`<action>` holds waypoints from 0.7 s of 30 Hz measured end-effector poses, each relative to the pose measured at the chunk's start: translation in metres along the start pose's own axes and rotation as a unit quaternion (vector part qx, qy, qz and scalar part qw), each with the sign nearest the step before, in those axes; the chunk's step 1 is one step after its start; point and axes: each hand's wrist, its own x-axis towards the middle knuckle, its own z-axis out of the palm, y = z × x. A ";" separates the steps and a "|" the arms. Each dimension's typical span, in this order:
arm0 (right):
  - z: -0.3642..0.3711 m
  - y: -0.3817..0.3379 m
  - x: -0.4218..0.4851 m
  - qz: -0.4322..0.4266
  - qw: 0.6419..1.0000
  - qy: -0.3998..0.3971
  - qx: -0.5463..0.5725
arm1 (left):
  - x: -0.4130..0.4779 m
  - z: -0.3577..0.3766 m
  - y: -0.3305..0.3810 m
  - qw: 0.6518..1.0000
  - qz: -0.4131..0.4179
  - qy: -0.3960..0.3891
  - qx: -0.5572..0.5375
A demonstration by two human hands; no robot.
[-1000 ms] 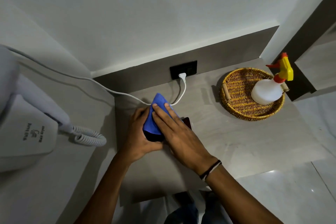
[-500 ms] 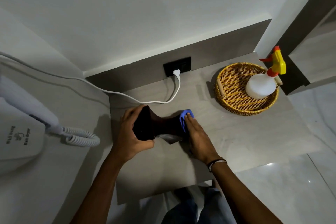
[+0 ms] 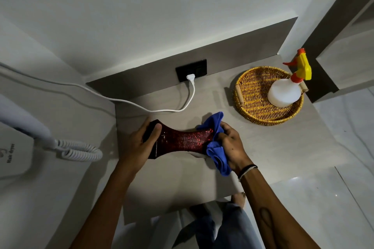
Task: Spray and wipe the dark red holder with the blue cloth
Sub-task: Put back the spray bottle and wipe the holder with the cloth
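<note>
On the desk (image 3: 263, 147): I wiped the holder (image 3: 186, 141).
Left hand (image 3: 139, 143): gripped its wide end.
Right hand (image 3: 230, 145): bunched the cloth (image 3: 218, 153).
Next: rub the middle.

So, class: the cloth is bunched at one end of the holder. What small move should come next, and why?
Probably draw the cloth in the right hand back along the holder toward the left hand, which grips the far end. The speckled middle lies bare, so it seems due a wipe.

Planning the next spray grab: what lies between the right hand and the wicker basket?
Head view: bare countertop separates right hand from wicker basket.
</note>
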 end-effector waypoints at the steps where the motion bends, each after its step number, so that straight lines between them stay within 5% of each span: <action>1: 0.001 -0.001 0.003 -0.007 1.000 0.002 -0.010 | -0.002 -0.004 -0.001 0.999 0.017 -0.024 0.025; 7: 0.015 -0.006 -0.002 -0.157 0.973 0.046 -0.164 | -0.009 -0.025 -0.022 0.982 0.080 -0.092 0.142; 11: 0.018 0.014 -0.021 -0.273 0.880 0.009 -0.387 | -0.010 -0.019 -0.024 0.975 0.144 -0.023 0.165; 14: 0.021 0.027 -0.030 -0.252 0.813 -0.048 -0.523 | -0.010 -0.018 -0.023 0.965 0.186 -0.002 0.184; 18: 0.043 0.021 -0.050 -0.237 0.806 -0.077 -0.538 | -0.006 -0.014 -0.017 0.955 0.215 0.005 0.205; 21: 0.078 0.015 -0.079 -0.285 0.848 -0.123 -0.430 | -0.004 -0.011 -0.008 0.946 0.226 0.012 0.230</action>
